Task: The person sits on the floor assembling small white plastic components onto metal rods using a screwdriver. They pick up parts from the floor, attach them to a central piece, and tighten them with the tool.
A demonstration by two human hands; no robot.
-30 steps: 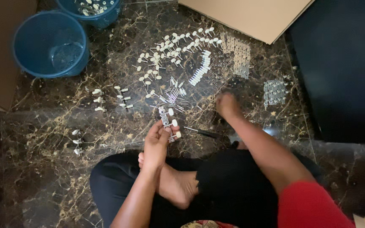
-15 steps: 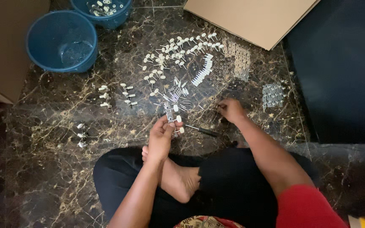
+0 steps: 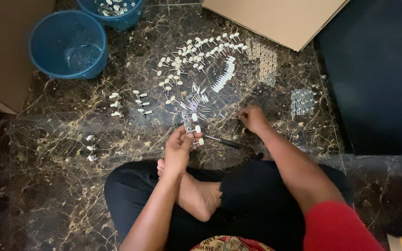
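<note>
Far left: cardboard box wall (image 3: 5,51) along the edge. Next to it, two blue buckets: one (image 3: 68,44) looks empty, the other (image 3: 112,9) at top edge holds small white-knobbed parts, mostly cut off by the frame.

On the dark marble floor (image 3: 47,186), small clusters of finished-looking tuner pieces: three near (image 3: 90,148), about four at (image 3: 115,104), about five at (image 3: 142,103).

Centre: left hand (image 3: 178,151) is closed round a metal plate with white knobs (image 3: 190,128), thumb and fingers pinching its lower end. Plate sticks up and away from the fingertips, two or three white knobs visible on it. A dark screwdriver (image 3: 224,142) lies on the floor just right of that hand, not touching it.

Above the hand: scatter of loose white-knobbed pegs (image 3: 196,51), too many to count exactly, several dozen. One neat row of white pieces (image 3: 224,80) just right of them.

Right hand (image 3: 253,118) is down on the floor, fingers curled, tips at tiny metal bits; can't tell if it has hold of anything. Beyond it, two patches of small metal hardware: (image 3: 257,65) and (image 3: 302,101). Cardboard sheet (image 3: 275,18) at top right.
</note>
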